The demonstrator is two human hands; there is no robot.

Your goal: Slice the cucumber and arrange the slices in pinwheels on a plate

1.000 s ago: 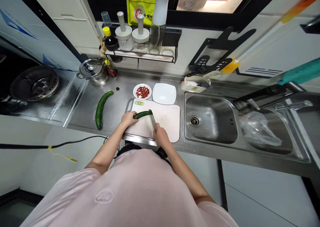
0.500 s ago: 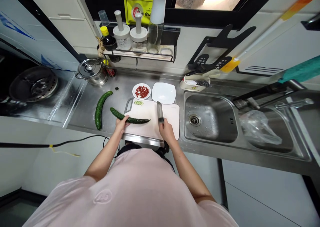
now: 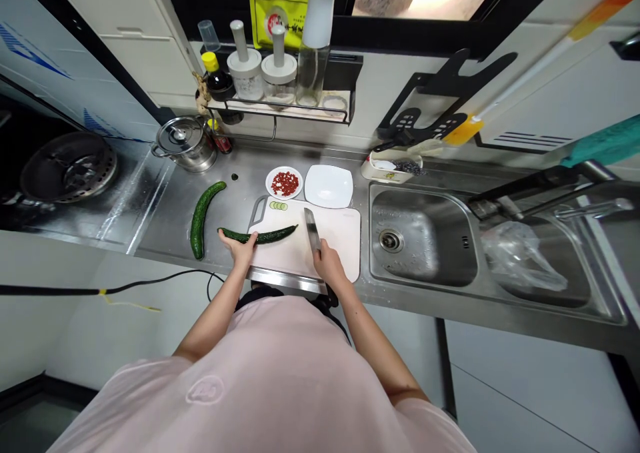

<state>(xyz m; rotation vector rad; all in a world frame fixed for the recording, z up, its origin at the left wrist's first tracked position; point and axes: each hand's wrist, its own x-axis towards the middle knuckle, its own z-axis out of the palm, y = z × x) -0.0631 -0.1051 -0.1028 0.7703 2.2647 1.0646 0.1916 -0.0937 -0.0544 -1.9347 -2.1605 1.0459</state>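
Knife (image 3: 313, 230) has shifted left, nearer the cucumber (image 3: 273, 236). Right hand (image 3: 329, 264) grips the knife; left hand (image 3: 243, 249) holds the cucumber.

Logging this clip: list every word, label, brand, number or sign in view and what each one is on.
No text is legible; these marks show:
Yellow packet: dark characters and a red round emblem, too blurred to read.
Pink shirt: oval badge, lettering unreadable.
Cutting board: faint mark near its far right corner, too small.
Red-labelled bottle: label too small.
Pale blue panel: blue marks, no legible word.
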